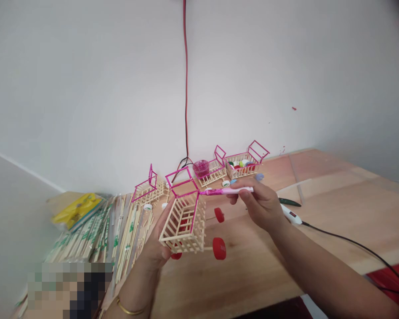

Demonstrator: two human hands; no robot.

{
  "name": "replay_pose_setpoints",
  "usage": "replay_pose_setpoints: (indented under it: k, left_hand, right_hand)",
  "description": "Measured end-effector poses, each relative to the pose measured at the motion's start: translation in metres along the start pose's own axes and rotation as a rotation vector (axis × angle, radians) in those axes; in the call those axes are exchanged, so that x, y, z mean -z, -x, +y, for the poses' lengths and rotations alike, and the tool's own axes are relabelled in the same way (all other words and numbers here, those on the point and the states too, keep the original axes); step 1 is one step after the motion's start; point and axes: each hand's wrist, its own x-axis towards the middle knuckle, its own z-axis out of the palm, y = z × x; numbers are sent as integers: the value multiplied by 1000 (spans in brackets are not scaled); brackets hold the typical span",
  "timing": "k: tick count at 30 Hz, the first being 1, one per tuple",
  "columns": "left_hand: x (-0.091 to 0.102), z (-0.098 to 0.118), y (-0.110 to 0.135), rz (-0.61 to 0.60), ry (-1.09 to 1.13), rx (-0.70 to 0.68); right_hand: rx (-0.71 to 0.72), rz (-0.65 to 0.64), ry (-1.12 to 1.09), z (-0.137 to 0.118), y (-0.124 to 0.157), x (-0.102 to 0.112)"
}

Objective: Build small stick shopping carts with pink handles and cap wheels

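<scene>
The head camera faces forward and down, apparently near the table [246,266].

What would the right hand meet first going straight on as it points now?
Most likely the pink rim of the stick cart held in the left hand: the right hand points a pink brush that way, its tip at or near the rim's corner, though depth is unclear.

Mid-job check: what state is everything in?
Left hand: holding near cart
Right hand: holding brush
Near cart: part pink, part bare, red wheels on
Brush: pink-tipped, at near cart's rim
Cup: upright, pink inside
Left cart: part pink, part bare
Middle cart: part pink, partly behind cup
Right cart: part pink, caps inside
White tool: lying, corded, power unclear
Sticks: lying, some bagged
</scene>
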Motion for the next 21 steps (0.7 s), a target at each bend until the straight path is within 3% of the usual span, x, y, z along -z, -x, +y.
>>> replay_pose_setpoints:
  k: [7,21]
  left_hand:
    - [1,-2,1,-9,25,16]
    - [8,-5,0,-31,37,34]
  right_hand:
    - [-40,14,3,-3,-2,-2]
    - [19,-36,-89,-9,4,-1]
